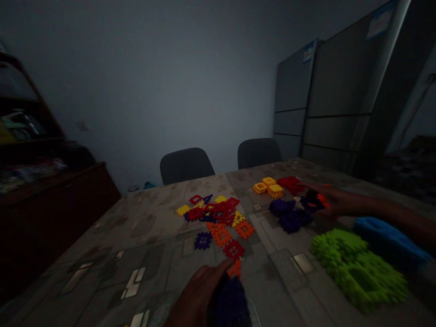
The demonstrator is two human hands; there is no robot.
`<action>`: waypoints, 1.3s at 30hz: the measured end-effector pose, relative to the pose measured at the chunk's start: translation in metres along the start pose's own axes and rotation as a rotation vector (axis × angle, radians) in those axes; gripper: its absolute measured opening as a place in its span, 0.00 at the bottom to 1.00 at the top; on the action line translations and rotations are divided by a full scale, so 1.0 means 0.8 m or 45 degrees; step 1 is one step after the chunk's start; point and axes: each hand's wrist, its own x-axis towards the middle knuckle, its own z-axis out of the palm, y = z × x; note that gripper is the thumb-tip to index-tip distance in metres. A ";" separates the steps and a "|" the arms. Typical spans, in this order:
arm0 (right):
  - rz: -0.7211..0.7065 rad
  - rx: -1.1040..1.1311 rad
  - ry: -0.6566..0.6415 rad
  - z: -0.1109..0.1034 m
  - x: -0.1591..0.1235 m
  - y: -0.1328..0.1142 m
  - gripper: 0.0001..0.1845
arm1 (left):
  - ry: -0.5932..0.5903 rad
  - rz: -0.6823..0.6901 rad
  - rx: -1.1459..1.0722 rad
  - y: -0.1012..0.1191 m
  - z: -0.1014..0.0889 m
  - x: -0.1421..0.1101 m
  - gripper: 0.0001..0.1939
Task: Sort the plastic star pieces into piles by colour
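In the lower middle of the head view, my left hand (195,295) is closed around dark purple interlocking tiles (231,302). An orange tile (235,269) lies just beyond its fingertips. My right hand (329,200) is stretched out on the right, its fingers around a dark purple square tile (310,204); motion blurs the grip a little. Close to that hand is a pile of purple tiles (289,218), with red tiles (290,184) behind it. Between my hands, farther off, red, orange, yellow and purple tiles (218,213) are scattered flat.
Yellow tiles (269,187) stand in small stacks at the far right. Green tiles (357,265) and blue tiles (391,240) are heaped near the right edge of the patterned table (143,227). Two dark chairs (185,163) are behind it, and a wooden cabinet stands left.
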 end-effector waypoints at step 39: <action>-0.054 0.164 -0.024 0.020 0.019 0.000 0.28 | 0.145 0.352 0.248 0.106 0.141 0.247 0.42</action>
